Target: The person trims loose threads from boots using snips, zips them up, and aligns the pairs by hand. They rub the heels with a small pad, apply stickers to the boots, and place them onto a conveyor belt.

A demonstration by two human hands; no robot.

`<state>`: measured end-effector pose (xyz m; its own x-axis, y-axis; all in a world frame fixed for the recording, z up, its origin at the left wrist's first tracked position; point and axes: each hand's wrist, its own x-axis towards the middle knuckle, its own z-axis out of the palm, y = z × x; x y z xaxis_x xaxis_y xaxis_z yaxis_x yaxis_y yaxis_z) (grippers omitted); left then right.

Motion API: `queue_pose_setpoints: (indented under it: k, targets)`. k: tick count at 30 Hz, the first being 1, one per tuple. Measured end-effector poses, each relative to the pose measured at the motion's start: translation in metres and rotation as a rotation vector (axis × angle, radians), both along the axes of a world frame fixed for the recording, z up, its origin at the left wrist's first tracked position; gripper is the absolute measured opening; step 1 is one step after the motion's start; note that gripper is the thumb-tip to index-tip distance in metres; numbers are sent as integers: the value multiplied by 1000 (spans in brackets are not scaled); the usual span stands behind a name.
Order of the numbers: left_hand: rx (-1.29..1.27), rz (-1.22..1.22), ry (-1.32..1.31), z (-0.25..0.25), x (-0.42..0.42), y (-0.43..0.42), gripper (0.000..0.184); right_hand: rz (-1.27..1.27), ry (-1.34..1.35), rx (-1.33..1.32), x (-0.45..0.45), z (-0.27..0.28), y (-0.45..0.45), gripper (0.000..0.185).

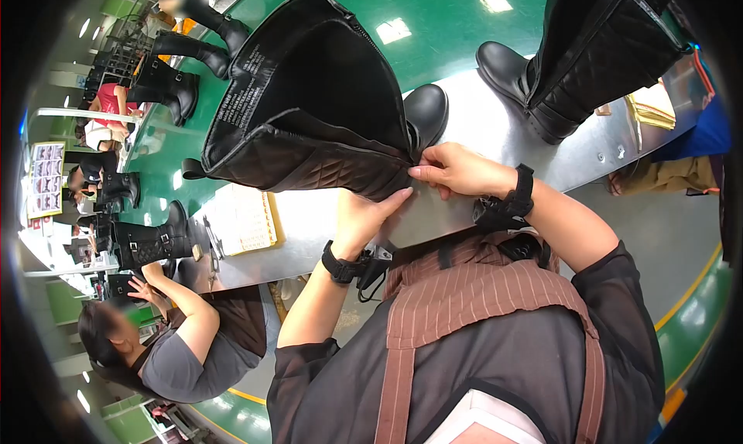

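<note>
Broadly, a glossy green surface (433, 18) is bordered by a smooth metal worktop (464, 119). At upper centre, a black leather riding boot (309, 161), quilted and gaping, is held tilted; its lining print is too small to be read. At upper right, a second boot (576, 72) is cut off by the frame. The riding boot's edge is pinched by the right hand (460, 169). Beneath, the left hand (362, 218) is placed, thumb extended; its other fingers are hidden, so its grip cannot be told.
</note>
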<state>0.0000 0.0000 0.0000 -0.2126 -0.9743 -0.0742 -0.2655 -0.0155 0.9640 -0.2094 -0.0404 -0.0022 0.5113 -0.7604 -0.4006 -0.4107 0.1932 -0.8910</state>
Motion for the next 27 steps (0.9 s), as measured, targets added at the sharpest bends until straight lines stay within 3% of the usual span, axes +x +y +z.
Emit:
queue_pose_setpoints:
  k: [5,13,15,20,23,27]
  targets:
    - [27,44,55,-1,1,0,33,97,-160,187,2,-5,-12,35]
    - [-134,87,-42,-13,-4,-4,31,-6,-245,52,4,9,-2,31]
    - [-144,65,-67,-9,-4,-4,30,-31,-581,133,4,31,0,30]
    - [-149,118,-181,0,-7,-3,27,-36,-524,-67,11,75,5,32]
    - [-90,99,-109,-8,-3,-5,33,-56,-653,-121,16,94,9,32]
    - [-173,94,-83,7,-11,-3,42,-40,-660,-164,14,160,17,32]
